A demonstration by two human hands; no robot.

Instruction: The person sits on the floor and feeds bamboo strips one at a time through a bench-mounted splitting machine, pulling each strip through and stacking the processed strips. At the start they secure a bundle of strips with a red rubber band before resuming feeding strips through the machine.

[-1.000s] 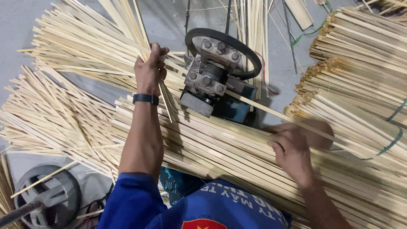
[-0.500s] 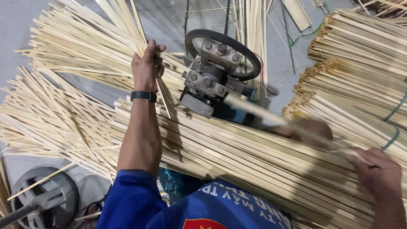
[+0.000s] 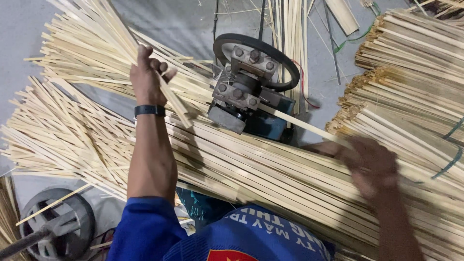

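At ten o'clock of the small machine, left hand [image 3: 147, 77] raised on a straight bare forearm, black wristband [image 3: 150, 110] just below it, fingers curled and pinching a pale bamboo strip [image 3: 175, 107] that slants down toward five o'clock and ends just short of the machine's near corner. At four o'clock of the machine, right hand [image 3: 372, 162] blurred, lying over the stacked slats; whether spread or closed, cannot tell. Just above its knuckles, toward eleven o'clock, one long strip [image 3: 309, 126] running out of the machine's right side and reaching the hand.

Between the two hands, machine [image 3: 241, 92]: grey bolted block and rollers, dark ring-shaped wheel [image 3: 285, 55] around its far side, blue base below. Under both forearms, a wide bed of long slats [image 3: 251, 169] running from nine o'clock down to four o'clock. Beyond the left hand, at eleven o'clock, loose fanned strips [image 3: 82, 43] on the grey floor; at nine o'clock, another scattered fan [image 3: 58, 140]. At two and three o'clock, tied bundles [image 3: 415, 53] with green bands. At seven o'clock, a grey spoked wheel [image 3: 60, 220] on the floor. At six o'clock, blue shirt [image 3: 251, 239] and sleeve.
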